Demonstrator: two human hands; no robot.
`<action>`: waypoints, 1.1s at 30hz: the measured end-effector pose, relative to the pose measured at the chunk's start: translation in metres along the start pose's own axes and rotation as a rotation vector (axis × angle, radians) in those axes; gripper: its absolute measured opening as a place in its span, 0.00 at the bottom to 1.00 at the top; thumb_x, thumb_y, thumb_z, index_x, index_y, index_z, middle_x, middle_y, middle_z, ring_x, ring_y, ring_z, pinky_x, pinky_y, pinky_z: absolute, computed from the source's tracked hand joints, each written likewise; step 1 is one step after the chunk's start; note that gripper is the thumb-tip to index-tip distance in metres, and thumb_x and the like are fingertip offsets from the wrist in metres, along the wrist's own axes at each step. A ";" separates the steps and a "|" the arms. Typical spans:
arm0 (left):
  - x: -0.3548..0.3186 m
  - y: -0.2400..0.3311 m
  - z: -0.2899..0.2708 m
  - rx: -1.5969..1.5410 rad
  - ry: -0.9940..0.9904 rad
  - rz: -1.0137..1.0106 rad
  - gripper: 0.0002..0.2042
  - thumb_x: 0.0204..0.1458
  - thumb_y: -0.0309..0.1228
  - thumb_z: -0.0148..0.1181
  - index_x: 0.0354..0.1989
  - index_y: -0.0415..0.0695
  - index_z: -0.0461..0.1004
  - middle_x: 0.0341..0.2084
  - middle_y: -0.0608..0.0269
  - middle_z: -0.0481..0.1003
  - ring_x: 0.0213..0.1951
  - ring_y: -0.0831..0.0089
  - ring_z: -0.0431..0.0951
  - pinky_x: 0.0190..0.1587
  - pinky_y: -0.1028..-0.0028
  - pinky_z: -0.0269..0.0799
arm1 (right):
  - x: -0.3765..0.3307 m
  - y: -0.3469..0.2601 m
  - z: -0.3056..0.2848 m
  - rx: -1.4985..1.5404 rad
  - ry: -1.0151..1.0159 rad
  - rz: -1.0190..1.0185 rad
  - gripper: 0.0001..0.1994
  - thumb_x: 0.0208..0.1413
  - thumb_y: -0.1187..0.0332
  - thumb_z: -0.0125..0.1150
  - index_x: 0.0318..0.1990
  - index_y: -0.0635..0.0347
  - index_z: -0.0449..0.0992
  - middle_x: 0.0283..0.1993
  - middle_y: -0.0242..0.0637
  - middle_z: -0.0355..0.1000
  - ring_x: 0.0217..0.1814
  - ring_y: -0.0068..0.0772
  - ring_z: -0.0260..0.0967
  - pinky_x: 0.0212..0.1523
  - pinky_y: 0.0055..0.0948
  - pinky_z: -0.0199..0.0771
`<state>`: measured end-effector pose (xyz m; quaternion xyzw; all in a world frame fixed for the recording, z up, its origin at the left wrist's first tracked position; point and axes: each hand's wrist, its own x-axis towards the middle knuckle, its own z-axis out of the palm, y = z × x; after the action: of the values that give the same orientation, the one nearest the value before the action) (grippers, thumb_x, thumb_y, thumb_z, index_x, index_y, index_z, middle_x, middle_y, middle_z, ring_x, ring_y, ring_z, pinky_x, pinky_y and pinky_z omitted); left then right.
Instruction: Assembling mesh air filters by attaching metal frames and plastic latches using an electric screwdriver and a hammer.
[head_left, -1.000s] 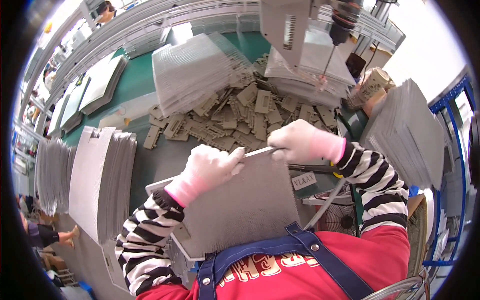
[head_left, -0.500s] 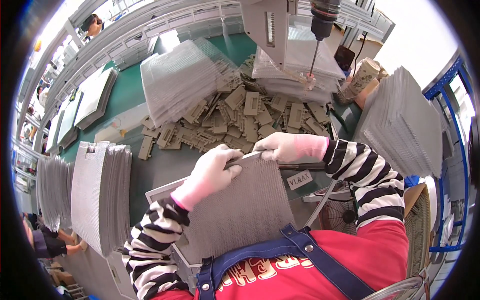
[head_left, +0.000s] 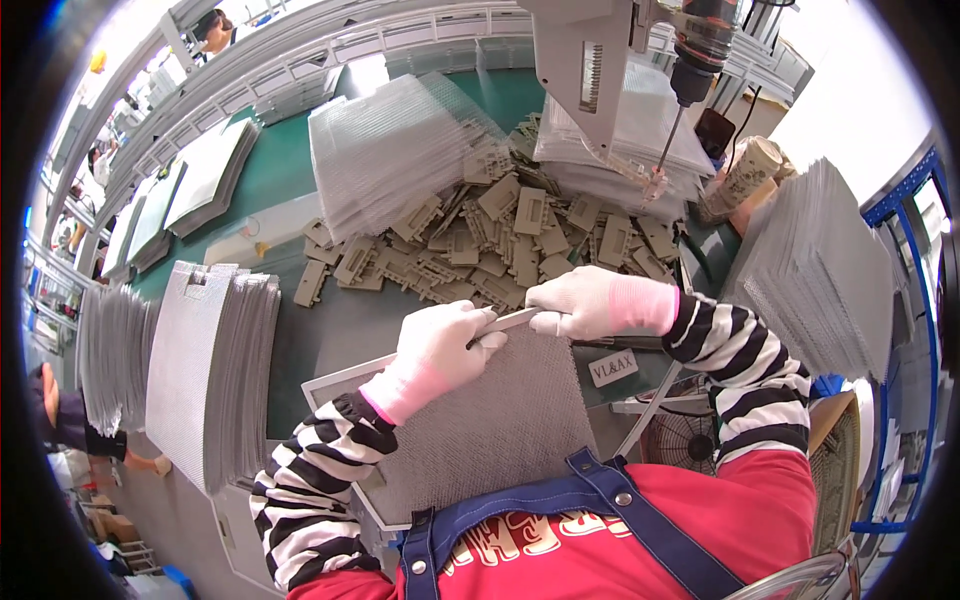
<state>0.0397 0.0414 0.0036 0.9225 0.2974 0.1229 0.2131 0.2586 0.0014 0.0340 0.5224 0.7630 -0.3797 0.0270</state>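
A framed grey metal mesh panel (head_left: 480, 430) leans against my front, its upper edge held up over the bench. My left hand (head_left: 440, 350), in a white glove with a pink cuff, closes around that upper edge, thumb toward me. Beside it, my right hand (head_left: 590, 303), gloved the same way, pinches the same edge a short gap farther right. A thin grey frame strip shows between the two hands. Just beyond them lies a loose heap of beige plastic parts (head_left: 530, 210), touched by neither hand.
Stacked mesh panels (head_left: 190, 370) stand at the left, with another stack (head_left: 820, 270) at the right. Clear plastic sheets or bags (head_left: 375, 150) lie behind the heap. A powered screwdriver (head_left: 697, 60) hangs at upper right. A small fan (head_left: 680, 440) sits low right, below a white card (head_left: 613, 368).
The whole view has shifted, so bench items appear farther right and lower. Both hands stay on the panel's upper edge with nearly the same grip. A person at far left has moved.
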 end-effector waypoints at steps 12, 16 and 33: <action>-0.007 0.001 -0.003 0.164 0.147 0.158 0.15 0.46 0.41 0.60 0.38 0.46 0.76 0.21 0.64 0.72 0.27 0.64 0.76 0.27 0.68 0.71 | -0.007 0.024 0.033 0.672 0.379 -0.052 0.21 0.55 0.56 0.52 0.46 0.67 0.72 0.35 0.38 0.73 0.35 0.26 0.68 0.39 0.26 0.69; -0.014 0.003 0.001 0.341 0.205 0.196 0.15 0.46 0.41 0.59 0.39 0.46 0.74 0.20 0.66 0.71 0.24 0.67 0.75 0.24 0.68 0.70 | -0.005 0.018 0.065 0.776 0.567 0.022 0.16 0.49 0.61 0.62 0.38 0.66 0.75 0.28 0.31 0.72 0.30 0.20 0.67 0.34 0.21 0.67; -0.016 -0.006 -0.003 0.258 0.155 0.187 0.17 0.47 0.41 0.59 0.42 0.45 0.75 0.22 0.63 0.71 0.25 0.68 0.75 0.25 0.68 0.69 | -0.002 0.010 0.100 1.162 0.788 0.066 0.12 0.50 0.65 0.63 0.29 0.67 0.76 0.25 0.28 0.71 0.26 0.13 0.63 0.27 0.16 0.62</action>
<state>0.0226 0.0372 0.0014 0.9536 0.2393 0.1738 0.0568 0.2321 -0.0592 -0.0418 0.5740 0.3733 -0.5072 -0.5234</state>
